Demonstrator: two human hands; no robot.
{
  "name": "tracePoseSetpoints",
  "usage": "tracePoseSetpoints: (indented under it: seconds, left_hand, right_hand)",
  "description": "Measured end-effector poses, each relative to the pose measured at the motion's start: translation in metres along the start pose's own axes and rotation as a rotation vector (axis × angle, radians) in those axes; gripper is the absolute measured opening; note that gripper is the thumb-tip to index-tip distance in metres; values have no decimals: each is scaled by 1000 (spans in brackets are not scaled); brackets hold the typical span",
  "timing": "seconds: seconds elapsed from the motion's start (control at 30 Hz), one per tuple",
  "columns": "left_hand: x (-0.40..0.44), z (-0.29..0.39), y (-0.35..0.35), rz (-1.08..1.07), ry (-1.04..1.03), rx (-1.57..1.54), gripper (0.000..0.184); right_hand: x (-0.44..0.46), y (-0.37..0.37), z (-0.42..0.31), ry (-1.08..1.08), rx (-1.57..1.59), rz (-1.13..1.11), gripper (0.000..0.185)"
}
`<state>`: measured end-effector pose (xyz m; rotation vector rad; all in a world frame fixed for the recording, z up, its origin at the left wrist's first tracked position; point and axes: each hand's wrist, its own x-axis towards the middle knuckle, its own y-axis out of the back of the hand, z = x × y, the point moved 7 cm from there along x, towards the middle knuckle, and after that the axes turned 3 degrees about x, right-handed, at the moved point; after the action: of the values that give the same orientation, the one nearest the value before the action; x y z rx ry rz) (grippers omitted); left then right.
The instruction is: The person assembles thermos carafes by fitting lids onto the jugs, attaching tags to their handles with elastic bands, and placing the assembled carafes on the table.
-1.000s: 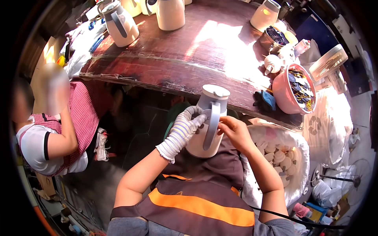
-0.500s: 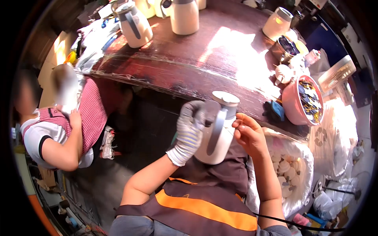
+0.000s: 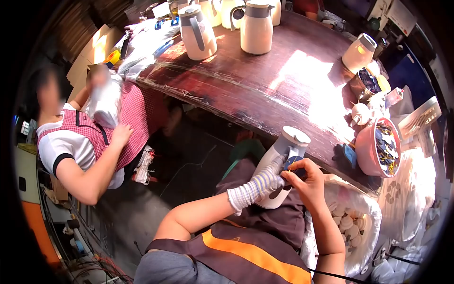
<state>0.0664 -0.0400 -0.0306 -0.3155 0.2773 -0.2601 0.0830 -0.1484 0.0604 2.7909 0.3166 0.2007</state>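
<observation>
A white jug (image 3: 273, 202) with a grey collar and white lid stands tilted in the person's lap at the table's front edge. My left hand (image 3: 267, 183), in a striped glove, is closed at the jug's handle and hides much of it. A small dark blue tag (image 3: 293, 161) with a thin yellow tie is beside the handle. My right hand (image 3: 306, 178), bare, pinches the tag's tie close to the gloved fingers. The exact grip of the gloved fingertips is partly hidden.
Several jugs stand at the back of the table (image 3: 227, 78). On its right are a pink basket (image 3: 366, 150) of tags, a metal pot (image 3: 358, 86) and a blue-black cloth (image 3: 349, 155). A lined box (image 3: 376, 208) holds white discs. A person (image 3: 87, 146) sits at left.
The view has turned left. A dark round piece near my left hand no longer shows there. My hands have come together at the handle, and a blue tag with a yellow tie now shows.
</observation>
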Motion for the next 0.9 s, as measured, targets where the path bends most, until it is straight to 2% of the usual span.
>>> tracePoseSetpoints:
  seconds: [0.03,0.1,0.13,0.17,0.23,0.27,0.3,0.33,0.37,0.4,0.43,0.5,0.57,0.7,0.77,0.83,0.9]
  left_hand:
    - [-5,13,0,0,1,0,55]
    - [-15,41,16,172,100,88,51]
    - [-19,49,15,212,66,93,47]
    - [-19,41,32,254,72,81,47]
    - [-34,58,48,319,-15,89,33]
    - [-39,55,60,268,68,99,32]
    - [-42,55,65,268,-2,44,29]
    - [-41,61,72,277,-94,93,29]
    - [-45,65,79,291,-165,139,30]
    - [-47,64,86,294,-93,178,33]
    - [-46,72,85,289,-139,201,34]
    - [-51,83,86,287,-28,274,41]
    - [-52,87,87,285,-62,317,41]
    - [-48,86,75,240,20,204,45]
    - [-44,80,76,233,-41,236,46]
    - [-48,88,81,279,63,477,40]
    - [-41,73,91,310,-100,443,41]
  right_hand:
    - [1,2,-6,52,-14,19,16]
    - [3,32,-4,163,-256,163,15]
    - [3,34,-3,141,-274,177,16]
    - [-1,46,24,-36,-170,202,15]
    - [-7,43,29,-98,-192,146,15]
    - [-18,26,39,-138,-101,46,15]
    - [-27,8,48,-171,-9,-53,15]
    - [-27,4,51,-265,26,-59,15]
    - [-33,-8,31,-83,-32,-75,15]
    - [-36,-11,31,-103,-21,-89,15]
    - [-34,-14,30,-113,-11,-100,15]
    - [-32,-24,26,-128,160,-139,16]
    - [-33,-28,30,-135,171,-161,16]
    - [-33,-35,29,-172,278,-183,15]
    - [-38,-31,24,-183,313,-200,15]
    - [-35,-38,38,-372,384,-197,13]
    - [-40,-34,42,-283,384,-155,13]
